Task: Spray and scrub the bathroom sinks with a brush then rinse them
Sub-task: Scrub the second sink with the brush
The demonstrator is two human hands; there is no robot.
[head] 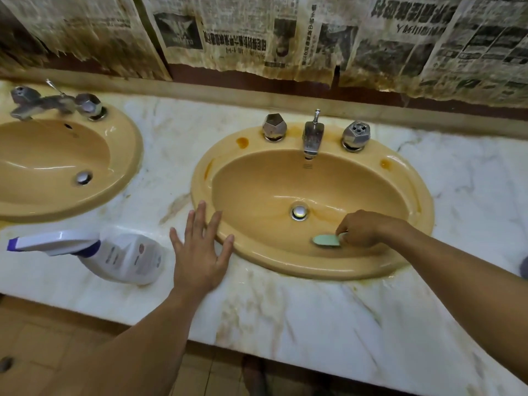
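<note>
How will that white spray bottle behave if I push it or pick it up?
The spray bottle seems to lie on its side on the marble counter, so a push would probably slide or swivel it rather than tip it. It looks like rigid plastic, likely not fragile. Its fill is hidden.

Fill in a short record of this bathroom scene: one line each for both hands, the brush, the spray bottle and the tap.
Left hand: open, flat on the white marble counter, at the rim of the right-hand yellow ceramic sink
Right hand: holds the pale green plastic brush
Brush: inside that sink, near its front wall
White plastic spray bottle: purple nozzle, lying on its side on the counter
Chrome tap: no water seen running
</note>
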